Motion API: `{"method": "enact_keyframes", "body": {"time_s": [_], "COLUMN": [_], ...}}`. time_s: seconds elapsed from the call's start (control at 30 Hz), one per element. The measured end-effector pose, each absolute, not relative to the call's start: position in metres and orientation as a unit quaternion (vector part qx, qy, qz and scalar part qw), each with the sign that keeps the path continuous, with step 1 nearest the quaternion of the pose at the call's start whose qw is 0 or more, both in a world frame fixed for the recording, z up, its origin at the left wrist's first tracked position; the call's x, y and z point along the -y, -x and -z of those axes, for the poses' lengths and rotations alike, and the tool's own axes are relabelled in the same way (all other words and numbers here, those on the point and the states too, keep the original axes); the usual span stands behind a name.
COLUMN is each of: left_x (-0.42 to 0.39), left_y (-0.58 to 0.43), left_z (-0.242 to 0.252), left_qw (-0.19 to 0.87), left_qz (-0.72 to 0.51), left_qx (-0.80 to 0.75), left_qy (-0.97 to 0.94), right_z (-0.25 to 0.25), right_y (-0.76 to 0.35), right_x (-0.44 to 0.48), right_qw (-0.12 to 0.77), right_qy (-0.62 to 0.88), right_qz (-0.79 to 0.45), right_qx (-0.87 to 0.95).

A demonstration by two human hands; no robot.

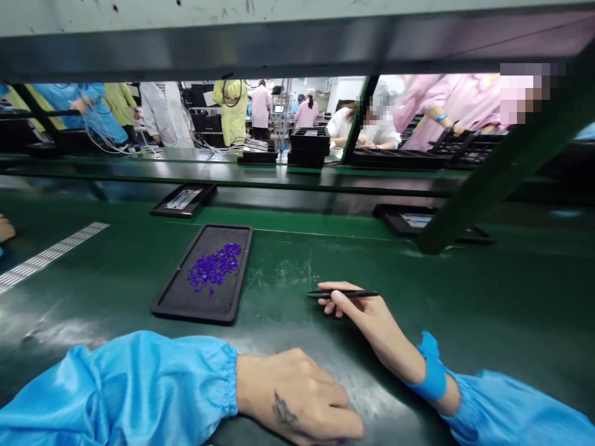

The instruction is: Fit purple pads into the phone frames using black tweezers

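My right hand (356, 310) holds black tweezers (372, 293) between thumb and fingers, their tips pointing left above the green tabletop. Lower down, my left hand (297, 393) rests with its back up and its fingers curled under. Whether anything lies in those fingers is hidden. Left of both hands, a shallow black tray (174, 303) sits on the table, apart from the tweezers. Many small purple pieces (214, 266) are spread over its middle, too small to name.
A slanted green post (488, 167) rises at the right, beside a black tray (390, 217) holding a flat part. Another such tray (179, 201) lies at the back left. A pale shelf edge (279, 46) crosses overhead. Co-workers stand beyond; a person's hand (5, 229) shows far left.
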State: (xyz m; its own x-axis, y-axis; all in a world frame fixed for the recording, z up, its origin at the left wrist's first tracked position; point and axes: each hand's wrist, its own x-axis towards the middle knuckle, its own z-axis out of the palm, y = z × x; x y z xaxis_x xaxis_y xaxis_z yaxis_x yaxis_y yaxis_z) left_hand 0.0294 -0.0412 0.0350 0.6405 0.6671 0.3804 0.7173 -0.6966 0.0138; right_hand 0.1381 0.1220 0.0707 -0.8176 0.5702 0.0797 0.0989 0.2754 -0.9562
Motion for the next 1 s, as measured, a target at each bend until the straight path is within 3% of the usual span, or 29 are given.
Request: {"method": "enact_keyframes", "body": {"time_s": [0.23,0.77,1.0], "left_x": [0.0429,0.0421,0.0364], "left_y": [-0.0315,-0.0319,-0.0266], "left_z": [-0.0347,-0.0396,-0.0427], "left_qw": [0.077,0.072,0.012], "left_qz": [0.218,0.177,0.139], "left_qx": [0.376,0.393,0.397], "left_qy": [0.897,0.900,0.907], "right_z": [-0.0727,-0.0762,-0.0779], "right_y": [-0.1400,-0.1398,-0.1352], "right_x": [-0.1211,-0.1175,-0.1237], "right_qw": [0.202,0.198,0.194], "right_qy": [0.216,0.223,0.240], "right_qz": [-0.539,-0.521,-0.503], "right_qx": [0.789,0.800,0.807]}}
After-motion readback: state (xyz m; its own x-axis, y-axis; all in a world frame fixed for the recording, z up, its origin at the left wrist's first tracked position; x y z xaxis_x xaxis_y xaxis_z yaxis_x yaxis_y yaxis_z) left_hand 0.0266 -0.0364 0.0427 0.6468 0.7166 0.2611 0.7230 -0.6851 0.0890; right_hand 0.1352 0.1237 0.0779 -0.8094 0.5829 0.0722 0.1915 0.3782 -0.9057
